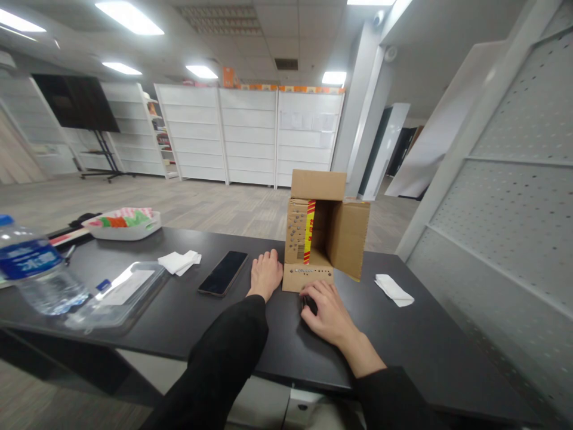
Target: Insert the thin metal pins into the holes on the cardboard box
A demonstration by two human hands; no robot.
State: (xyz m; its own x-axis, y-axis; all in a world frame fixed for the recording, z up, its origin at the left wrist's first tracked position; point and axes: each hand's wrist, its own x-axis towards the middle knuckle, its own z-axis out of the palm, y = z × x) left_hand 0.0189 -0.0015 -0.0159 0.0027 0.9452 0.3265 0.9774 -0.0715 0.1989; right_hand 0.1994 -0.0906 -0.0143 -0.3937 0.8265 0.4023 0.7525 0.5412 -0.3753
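A cardboard box (297, 233) stands on the black table with its open side facing me and its flaps folded out. Yellow and red tape (309, 232) runs down its left part. My left hand (267, 273) lies palm down on the table just left of the box's lower flap (298, 278), fingers loosely bent and holding nothing visible. Curved over a small black computer mouse (310, 304), my right hand (326, 310) sits in front of the box, near the lower flap. The hand covers most of the mouse.
Left of my left hand lies a phone (224, 273). Further left are folded tissue (179, 261), a clear plastic case (128, 292), a water bottle (38, 269) and a white basket (123, 232). Another tissue (394, 290) lies right, near a perforated panel (505, 209).
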